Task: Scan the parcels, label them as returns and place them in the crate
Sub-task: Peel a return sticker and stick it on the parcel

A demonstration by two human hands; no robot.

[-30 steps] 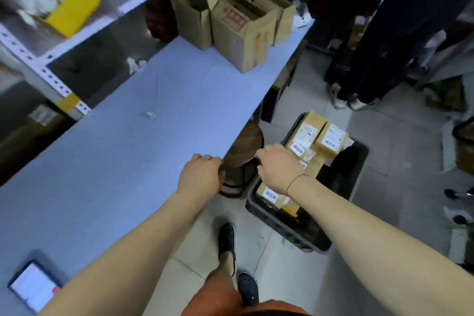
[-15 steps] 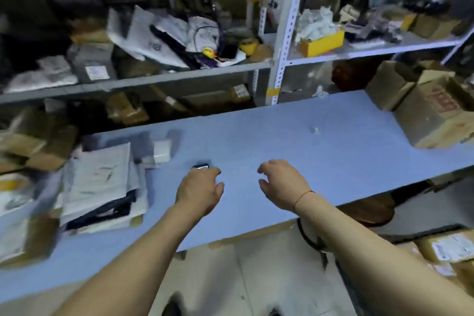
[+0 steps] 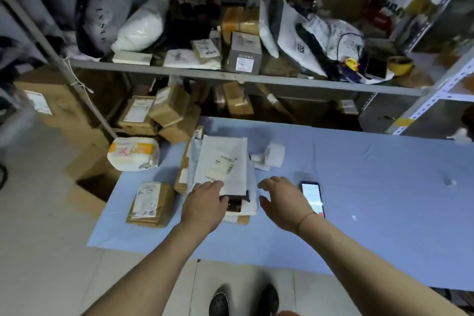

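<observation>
Nearest, at six o'clock, a pair of dark shoes (image 3: pixel 243 300) stands on the pale tiled floor below the edge of the blue-covered worktable (image 3: pixel 372 200). Both bare forearms reach up over that edge. The left hand (image 3: pixel 205 204) lies palm down on the near end of a stack of parcels, its fingers resting on the white plastic mailer bag with a printed shipping label (image 3: pixel 221 164) that tops the stack; whether they grasp it cannot be told. The right hand (image 3: pixel 283 199) hovers just to the three o'clock side of the stack, fingers spread and relaxed, holding nothing. Just beyond its wrist lies a black smartphone with a lit screen (image 3: pixel 313 196), flat on the cloth. At nine o'clock from the stack sits a brown cardboard box with a white label (image 3: pixel 151 204). Farther, toward eleven o'clock, a white-and-yellow padded bundle (image 3: pixel 133 154) overhangs the table's corner. At twelve o'clock, a grey metal shelf (image 3: pixel 243 77) carries assorted boxes and bags.
</observation>
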